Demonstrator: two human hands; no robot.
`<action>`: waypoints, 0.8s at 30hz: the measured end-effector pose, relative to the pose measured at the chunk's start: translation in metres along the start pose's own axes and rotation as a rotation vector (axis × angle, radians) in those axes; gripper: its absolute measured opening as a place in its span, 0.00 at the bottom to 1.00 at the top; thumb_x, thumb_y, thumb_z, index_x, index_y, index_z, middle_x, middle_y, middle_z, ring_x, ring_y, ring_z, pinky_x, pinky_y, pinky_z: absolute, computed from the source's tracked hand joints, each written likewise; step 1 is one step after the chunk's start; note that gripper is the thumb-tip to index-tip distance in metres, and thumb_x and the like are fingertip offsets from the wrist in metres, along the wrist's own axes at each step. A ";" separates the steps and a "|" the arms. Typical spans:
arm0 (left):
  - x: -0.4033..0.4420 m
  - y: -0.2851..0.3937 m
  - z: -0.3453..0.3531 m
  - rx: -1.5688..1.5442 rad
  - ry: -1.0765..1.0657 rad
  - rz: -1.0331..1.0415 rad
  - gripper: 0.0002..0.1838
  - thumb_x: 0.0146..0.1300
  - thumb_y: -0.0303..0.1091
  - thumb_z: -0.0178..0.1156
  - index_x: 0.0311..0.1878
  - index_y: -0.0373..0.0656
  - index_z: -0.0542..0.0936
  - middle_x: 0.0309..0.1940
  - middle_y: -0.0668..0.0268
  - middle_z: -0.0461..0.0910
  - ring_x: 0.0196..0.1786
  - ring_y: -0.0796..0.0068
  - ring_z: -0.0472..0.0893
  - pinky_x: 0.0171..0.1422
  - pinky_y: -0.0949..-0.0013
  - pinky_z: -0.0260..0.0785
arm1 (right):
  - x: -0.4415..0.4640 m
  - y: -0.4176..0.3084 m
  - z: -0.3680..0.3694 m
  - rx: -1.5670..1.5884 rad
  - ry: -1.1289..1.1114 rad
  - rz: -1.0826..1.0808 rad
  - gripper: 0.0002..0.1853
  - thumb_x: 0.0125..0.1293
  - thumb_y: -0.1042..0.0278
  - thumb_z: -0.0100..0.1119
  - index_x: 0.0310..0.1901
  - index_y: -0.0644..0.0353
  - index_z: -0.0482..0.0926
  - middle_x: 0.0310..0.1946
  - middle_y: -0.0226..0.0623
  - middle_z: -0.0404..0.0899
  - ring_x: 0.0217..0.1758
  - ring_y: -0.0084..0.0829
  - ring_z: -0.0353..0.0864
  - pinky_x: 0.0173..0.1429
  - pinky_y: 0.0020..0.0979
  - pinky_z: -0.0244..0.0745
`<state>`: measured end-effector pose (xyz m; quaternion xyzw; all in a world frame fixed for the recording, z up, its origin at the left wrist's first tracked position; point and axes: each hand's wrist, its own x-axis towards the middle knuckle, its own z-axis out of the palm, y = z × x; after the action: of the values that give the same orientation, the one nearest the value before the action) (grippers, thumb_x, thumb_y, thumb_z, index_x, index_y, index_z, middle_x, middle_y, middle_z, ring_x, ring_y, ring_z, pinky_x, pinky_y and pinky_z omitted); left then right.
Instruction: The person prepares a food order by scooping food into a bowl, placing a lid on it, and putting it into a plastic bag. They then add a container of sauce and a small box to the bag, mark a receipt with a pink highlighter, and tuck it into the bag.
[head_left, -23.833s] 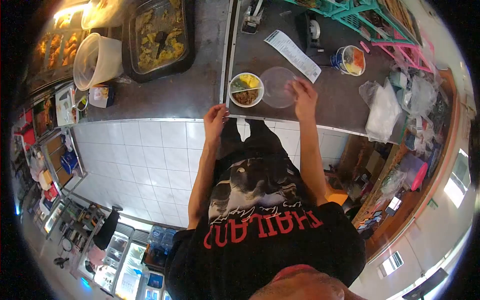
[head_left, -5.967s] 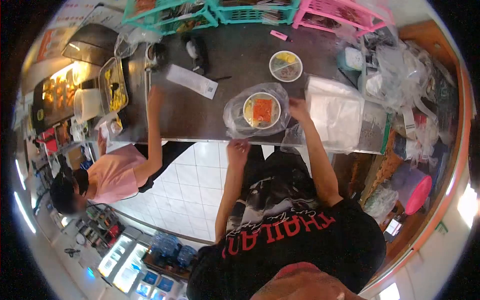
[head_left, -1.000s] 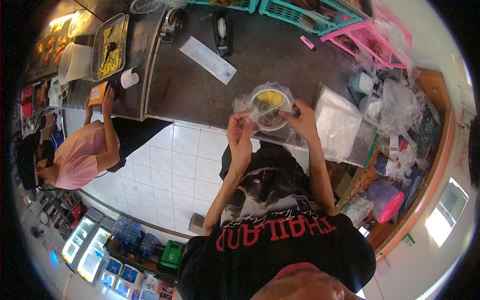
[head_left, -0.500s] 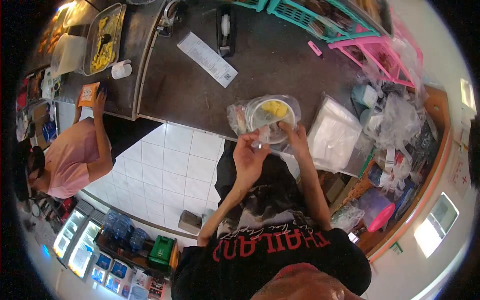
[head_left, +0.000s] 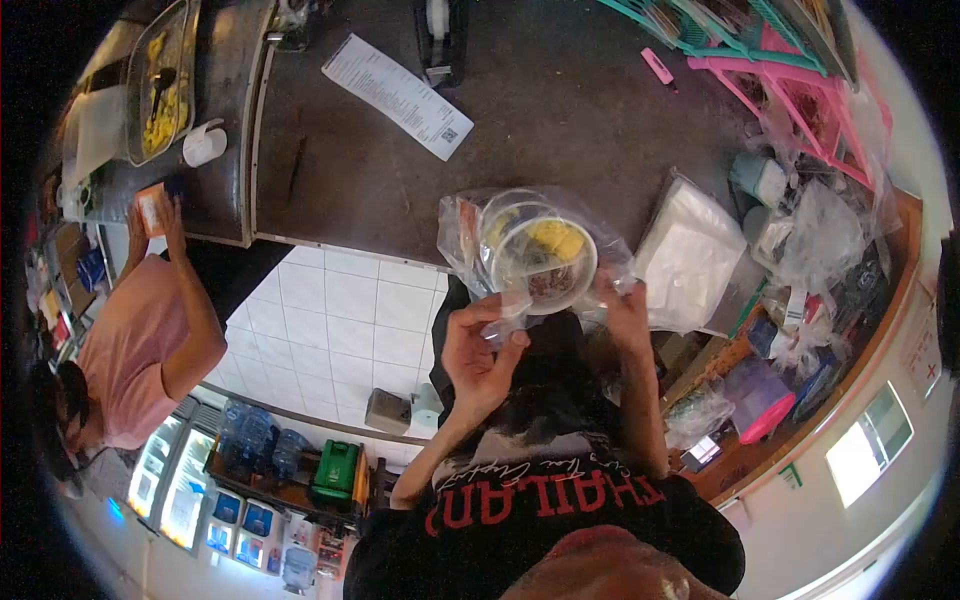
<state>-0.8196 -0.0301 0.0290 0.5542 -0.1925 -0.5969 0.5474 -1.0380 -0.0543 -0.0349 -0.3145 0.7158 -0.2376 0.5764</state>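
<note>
A round lidded bowl (head_left: pixel 546 262) with yellow food and brown food in separate halves sits inside a clear plastic bag (head_left: pixel 461 232) at the table's front edge. Behind it, partly covered, another round container shows in the same bag. My left hand (head_left: pixel 482 352) pinches the bag's edge at the near left of the bowl. On the bowl's right, my right hand (head_left: pixel 626 306) grips the other side of the bag. A stack of clear plastic bags (head_left: pixel 690 255) lies just right of my right hand.
A printed receipt (head_left: pixel 397 97), a tape dispenser (head_left: pixel 438 42) and a pink marker (head_left: pixel 658 67) lie on the dark table (head_left: pixel 560 110). Pink basket (head_left: pixel 800 110) stands back right. At left, a co-worker (head_left: pixel 150 340) holds an orange box (head_left: pixel 150 210) near a yellow food tray (head_left: pixel 160 90).
The bag has been spread wider, and the second container now shows behind the bowl. My right hand has moved right, away from the bowl's lid, with the bag's side. The view has shifted.
</note>
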 end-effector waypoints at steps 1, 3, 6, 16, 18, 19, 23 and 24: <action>0.001 0.004 -0.002 0.008 0.033 0.002 0.18 0.61 0.15 0.61 0.52 0.36 0.68 0.56 0.52 0.73 0.52 0.71 0.78 0.49 0.71 0.78 | -0.001 -0.006 -0.007 0.029 0.038 0.052 0.11 0.70 0.70 0.57 0.48 0.69 0.82 0.46 0.40 0.84 0.51 0.29 0.81 0.57 0.30 0.75; 0.000 0.010 -0.005 0.030 0.096 0.003 0.18 0.62 0.18 0.62 0.53 0.36 0.68 0.55 0.53 0.75 0.50 0.71 0.79 0.45 0.71 0.80 | -0.008 -0.038 -0.019 0.054 0.070 -0.102 0.13 0.71 0.71 0.54 0.50 0.69 0.81 0.46 0.41 0.84 0.51 0.30 0.81 0.60 0.32 0.73; 0.007 0.023 0.003 0.120 0.067 -0.021 0.16 0.65 0.18 0.59 0.54 0.36 0.69 0.53 0.55 0.75 0.46 0.74 0.79 0.43 0.71 0.79 | -0.020 -0.051 -0.024 0.125 0.069 -0.193 0.13 0.71 0.75 0.51 0.51 0.69 0.81 0.45 0.40 0.84 0.50 0.29 0.81 0.58 0.31 0.73; 0.005 0.063 0.032 0.229 -0.085 -0.196 0.17 0.69 0.25 0.59 0.59 0.35 0.73 0.38 0.62 0.82 0.35 0.78 0.78 0.40 0.74 0.73 | -0.055 -0.081 -0.029 0.011 0.218 -0.123 0.13 0.68 0.81 0.42 0.43 0.68 0.79 0.39 0.39 0.85 0.42 0.28 0.83 0.50 0.30 0.75; 0.005 0.071 0.041 0.268 -0.103 -0.175 0.17 0.69 0.26 0.59 0.59 0.35 0.73 0.40 0.61 0.82 0.37 0.78 0.78 0.41 0.74 0.73 | -0.055 -0.076 -0.032 -0.016 0.214 -0.221 0.13 0.69 0.81 0.41 0.43 0.69 0.79 0.38 0.40 0.86 0.43 0.29 0.83 0.49 0.29 0.76; 0.002 0.072 0.043 0.271 -0.118 -0.162 0.17 0.68 0.25 0.59 0.59 0.35 0.73 0.41 0.61 0.82 0.38 0.78 0.78 0.41 0.74 0.73 | -0.058 -0.073 -0.033 -0.033 0.215 -0.265 0.13 0.69 0.81 0.41 0.43 0.69 0.79 0.37 0.41 0.86 0.44 0.29 0.83 0.49 0.29 0.76; 0.002 0.066 0.047 0.296 -0.151 -0.061 0.18 0.67 0.25 0.61 0.59 0.36 0.73 0.41 0.62 0.82 0.37 0.80 0.77 0.40 0.74 0.71 | -0.090 -0.101 -0.049 -0.163 0.299 -0.385 0.16 0.60 0.84 0.54 0.49 0.62 0.80 0.47 0.46 0.82 0.38 0.35 0.82 0.45 0.34 0.77; 0.004 0.066 0.045 0.311 -0.164 -0.029 0.18 0.66 0.25 0.61 0.58 0.36 0.74 0.40 0.63 0.82 0.36 0.80 0.77 0.39 0.75 0.70 | -0.098 -0.103 -0.051 -0.289 0.295 -0.379 0.18 0.58 0.83 0.55 0.50 0.61 0.80 0.48 0.47 0.80 0.40 0.38 0.81 0.47 0.36 0.77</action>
<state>-0.8285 -0.0718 0.0966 0.5844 -0.3186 -0.6108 0.4288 -1.0558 -0.0556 0.1152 -0.4840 0.7468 -0.2796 0.3604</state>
